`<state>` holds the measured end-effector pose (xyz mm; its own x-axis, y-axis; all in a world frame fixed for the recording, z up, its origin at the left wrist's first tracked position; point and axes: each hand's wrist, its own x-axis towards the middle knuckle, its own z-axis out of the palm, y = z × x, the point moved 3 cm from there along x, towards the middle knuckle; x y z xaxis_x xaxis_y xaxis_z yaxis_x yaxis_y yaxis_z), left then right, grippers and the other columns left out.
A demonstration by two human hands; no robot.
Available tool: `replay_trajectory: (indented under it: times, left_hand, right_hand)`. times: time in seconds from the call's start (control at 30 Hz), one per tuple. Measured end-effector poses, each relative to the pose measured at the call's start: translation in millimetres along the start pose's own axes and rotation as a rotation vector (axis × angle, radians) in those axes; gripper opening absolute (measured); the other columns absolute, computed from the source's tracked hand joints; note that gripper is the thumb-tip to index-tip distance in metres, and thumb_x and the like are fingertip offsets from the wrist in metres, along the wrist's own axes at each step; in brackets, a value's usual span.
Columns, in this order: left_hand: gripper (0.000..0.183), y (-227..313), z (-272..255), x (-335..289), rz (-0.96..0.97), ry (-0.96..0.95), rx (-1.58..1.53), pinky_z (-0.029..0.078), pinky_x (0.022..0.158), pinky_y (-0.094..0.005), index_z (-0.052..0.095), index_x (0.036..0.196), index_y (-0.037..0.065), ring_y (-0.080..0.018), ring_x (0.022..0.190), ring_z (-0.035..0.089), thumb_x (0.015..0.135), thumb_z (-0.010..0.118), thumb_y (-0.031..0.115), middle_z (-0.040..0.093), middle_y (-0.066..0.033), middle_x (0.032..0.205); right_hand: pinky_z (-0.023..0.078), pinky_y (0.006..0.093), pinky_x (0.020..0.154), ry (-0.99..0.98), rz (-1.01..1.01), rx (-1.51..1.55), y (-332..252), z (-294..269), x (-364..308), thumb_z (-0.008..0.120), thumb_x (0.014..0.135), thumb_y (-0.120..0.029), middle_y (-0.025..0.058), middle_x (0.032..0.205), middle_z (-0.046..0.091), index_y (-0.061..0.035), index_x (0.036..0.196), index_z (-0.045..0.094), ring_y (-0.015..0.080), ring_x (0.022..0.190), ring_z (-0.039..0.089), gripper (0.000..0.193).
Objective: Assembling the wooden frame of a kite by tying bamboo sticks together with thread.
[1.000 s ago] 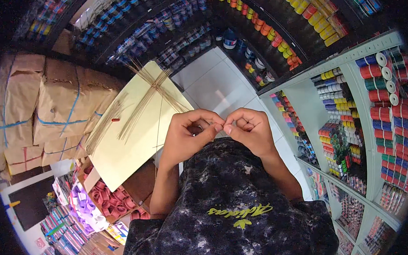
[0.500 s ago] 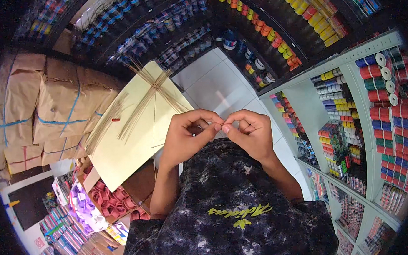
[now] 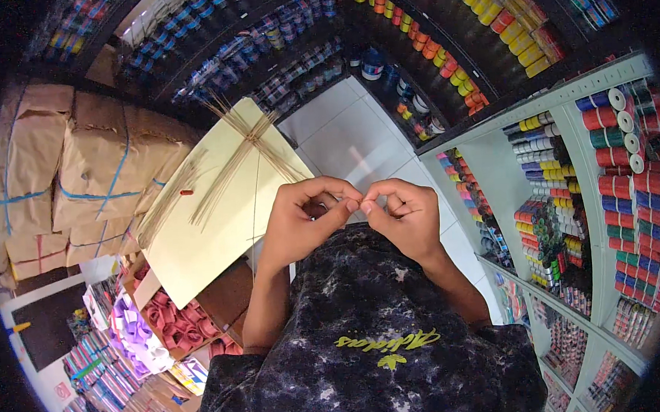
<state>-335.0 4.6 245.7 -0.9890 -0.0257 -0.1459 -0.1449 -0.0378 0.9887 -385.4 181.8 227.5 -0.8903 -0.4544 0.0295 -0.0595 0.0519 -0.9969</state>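
Note:
My left hand [image 3: 298,226] and my right hand [image 3: 410,221] meet in front of my chest, thumb and forefinger of each pinched together. Their fingertips touch or almost touch; whatever lies between them is too small to make out. Beyond my left hand is a pale yellow board [image 3: 192,260]. Across its far part lie thin brown sticks or strands [image 3: 250,138], gathered into crossing bundles. Another loose bundle of strands [image 3: 164,213] runs along the board's left side, with a small red piece [image 3: 186,192] beside it.
Paper-wrapped parcels [image 3: 92,165] tied with blue cord are stacked at left. Below the board stands a carton of pink ribbon loops [image 3: 177,323]. Grey shelves [image 3: 577,136] with thread spools rise at right; dark shelves [image 3: 479,82] with spools stand ahead, beyond the tiled floor [image 3: 342,135].
Both hands keep the same pinched pose and place. The view has barely shifted.

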Motion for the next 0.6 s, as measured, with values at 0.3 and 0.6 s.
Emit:
replay_trajectory:
  times: [0.3, 0.6]
  left_hand:
    - [0.012, 1.3, 0.5, 1.6, -0.01, -0.001, -0.047, 0.044, 0.061, -0.0179, 0.072, 0.101, -0.002, -0.0012, 0.07, 0.058, 0.091, 0.071, 0.002, 0.071, -0.0014, 0.085]
    - [0.012, 0.5, -0.9, 2.1, -0.013, -0.016, -0.055, 0.043, 0.06, -0.0174, 0.072, 0.101, -0.003, -0.0008, 0.069, 0.057, 0.09, 0.07, 0.001, 0.072, -0.0014, 0.085]
  right_hand:
    - [0.019, 0.0218, 0.046, 0.027, -0.024, -0.021, -2.0, -1.2, 0.4, 0.075, 0.082, -0.003, -0.0103, 0.052, 0.033, -0.0037, 0.091, 0.07, -0.0017, 0.05, 0.026, 0.01]
    - [0.02, 0.0211, 0.045, 0.06, -0.052, -0.09, -2.0, -1.5, -0.4, 0.075, 0.083, -0.004, -0.0096, 0.052, 0.032, -0.0039, 0.092, 0.071, -0.0015, 0.049, 0.027, 0.01]
